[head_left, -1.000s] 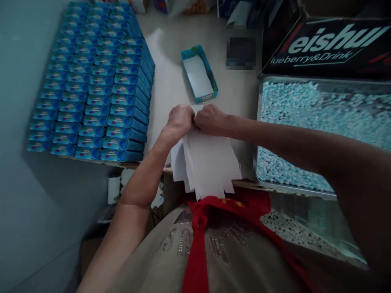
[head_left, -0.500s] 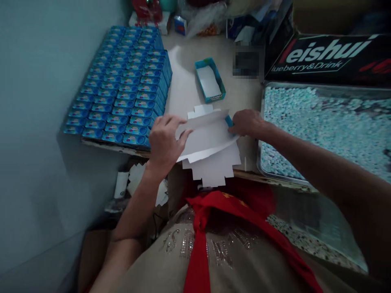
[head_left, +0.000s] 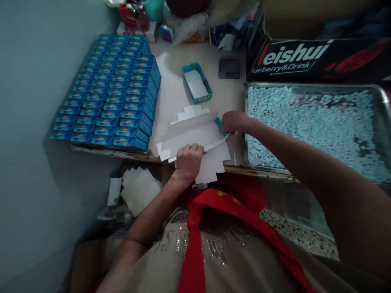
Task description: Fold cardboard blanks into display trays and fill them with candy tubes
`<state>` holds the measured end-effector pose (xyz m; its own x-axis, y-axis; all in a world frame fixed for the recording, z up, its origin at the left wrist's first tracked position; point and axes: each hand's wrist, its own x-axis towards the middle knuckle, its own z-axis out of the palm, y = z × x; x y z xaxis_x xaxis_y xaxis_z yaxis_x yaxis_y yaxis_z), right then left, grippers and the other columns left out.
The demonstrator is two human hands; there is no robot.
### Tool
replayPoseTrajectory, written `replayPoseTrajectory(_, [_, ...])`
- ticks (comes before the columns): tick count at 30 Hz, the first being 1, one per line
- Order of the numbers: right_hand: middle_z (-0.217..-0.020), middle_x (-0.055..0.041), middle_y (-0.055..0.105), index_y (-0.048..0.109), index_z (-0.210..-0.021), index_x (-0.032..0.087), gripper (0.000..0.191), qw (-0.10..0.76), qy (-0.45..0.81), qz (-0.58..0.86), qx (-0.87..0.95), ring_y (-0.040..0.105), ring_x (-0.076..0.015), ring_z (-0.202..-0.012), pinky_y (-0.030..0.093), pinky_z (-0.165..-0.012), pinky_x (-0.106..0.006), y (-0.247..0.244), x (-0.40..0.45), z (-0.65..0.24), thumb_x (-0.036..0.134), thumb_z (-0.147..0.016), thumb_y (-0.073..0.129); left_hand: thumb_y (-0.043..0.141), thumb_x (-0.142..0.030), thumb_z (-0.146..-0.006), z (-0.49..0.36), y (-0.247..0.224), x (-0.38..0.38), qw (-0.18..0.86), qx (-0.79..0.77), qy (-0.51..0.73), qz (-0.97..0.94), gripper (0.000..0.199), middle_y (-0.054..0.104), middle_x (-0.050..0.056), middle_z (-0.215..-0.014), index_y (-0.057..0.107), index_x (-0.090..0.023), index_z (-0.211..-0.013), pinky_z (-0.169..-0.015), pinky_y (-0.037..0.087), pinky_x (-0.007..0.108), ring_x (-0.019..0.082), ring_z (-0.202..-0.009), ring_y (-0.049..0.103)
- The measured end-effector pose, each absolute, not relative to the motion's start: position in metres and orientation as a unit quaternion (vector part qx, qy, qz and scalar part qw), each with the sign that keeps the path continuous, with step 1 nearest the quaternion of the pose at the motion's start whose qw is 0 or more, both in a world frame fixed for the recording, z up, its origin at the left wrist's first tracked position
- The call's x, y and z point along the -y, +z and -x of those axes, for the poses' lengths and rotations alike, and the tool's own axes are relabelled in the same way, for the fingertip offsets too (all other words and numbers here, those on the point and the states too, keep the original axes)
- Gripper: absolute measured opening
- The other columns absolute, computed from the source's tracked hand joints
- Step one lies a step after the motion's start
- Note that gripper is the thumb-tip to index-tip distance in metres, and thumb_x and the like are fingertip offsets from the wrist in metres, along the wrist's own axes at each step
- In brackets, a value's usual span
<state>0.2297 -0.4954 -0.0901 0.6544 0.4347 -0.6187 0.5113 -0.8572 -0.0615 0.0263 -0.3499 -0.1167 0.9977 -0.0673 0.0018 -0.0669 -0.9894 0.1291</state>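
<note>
- White card (head_left: 195, 136), partly folded, lies tilted over flat blanks (head_left: 209, 169) at the table's (head_left: 171, 73) near edge, its long sides standing up and one blue patch showing near the right end.
- Judging from over here, a side or end wall is being shaped; what it calls for next is a square corner, with the far end kept steady so the thin card doesn't buckle.
- The right hand (head_left: 236, 122) has its fingers drawn narrow, pinching the card at that blue-marked end.
- The left hand (head_left: 190, 160) curls over the near long edge, fingers close together; whether the thumb grips underneath, I cannot tell.
- Just beyond sits an open blue box (head_left: 203, 99), its inside base white, with no pieces to be seen in it.
- To the right, a metal tray (head_left: 247, 122) holds a wide spread of small pale-blue pieces (head_left: 305, 122), thinner towards the back.
- Behind it stands a black carton (head_left: 351, 61), open-topped; its contents are too dark to name.
- At left, small blue boxes (head_left: 106, 97) are packed in rows; what they hold is hidden.
</note>
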Motion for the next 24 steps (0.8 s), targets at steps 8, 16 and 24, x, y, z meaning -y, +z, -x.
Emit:
replayPoseTrajectory(8, [-0.067,-0.0063,0.071,0.073,-0.074,0.015,0.035,-0.006,-0.349,-0.906,-0.24,0.067,-0.017,-0.069,0.045,-0.07,-0.027,-0.109,0.513,-0.237,0.03,-0.1,0.057,0.045,-0.062,-0.111,-0.081,-0.128,0.307,0.215,-0.001,-0.116,-0.97,0.055,0.076,0.005,-0.096,0.077,-0.023,-0.09,-0.067,0.038,0.029,0.021,-0.088,0.067])
replayPoseTrajectory(16, [-0.111,-0.0141,0.074,0.071,-0.121,0.02,0.038,-0.148,0.053,-0.938,-0.308,0.066,-0.0294,-0.103,0.049,-0.087,-0.04,-0.122,0.547,-0.212,0.051,-0.108,0.054,0.054,-0.055,-0.107,-0.097,-0.136,0.299,0.298,-0.043,-0.153,-0.941,0.047,0.067,0.003,-0.077,0.067,-0.022,-0.076,-0.064,0.032,0.03,0.019,-0.073,0.057])
replayPoseTrajectory(24, [-0.108,-0.0111,0.067,0.069,-0.119,0.021,0.025,-0.044,0.048,-0.817,-0.573,0.054,-0.0284,-0.103,0.042,-0.087,-0.041,-0.166,0.548,-0.162,0.018,-0.106,0.048,0.057,-0.045,-0.109,-0.063,-0.132,0.332,0.102,-0.067,0.01,-0.993,0.029,0.075,0.014,-0.111,0.073,-0.021,-0.106,-0.089,0.046,0.041,0.031,-0.107,0.066])
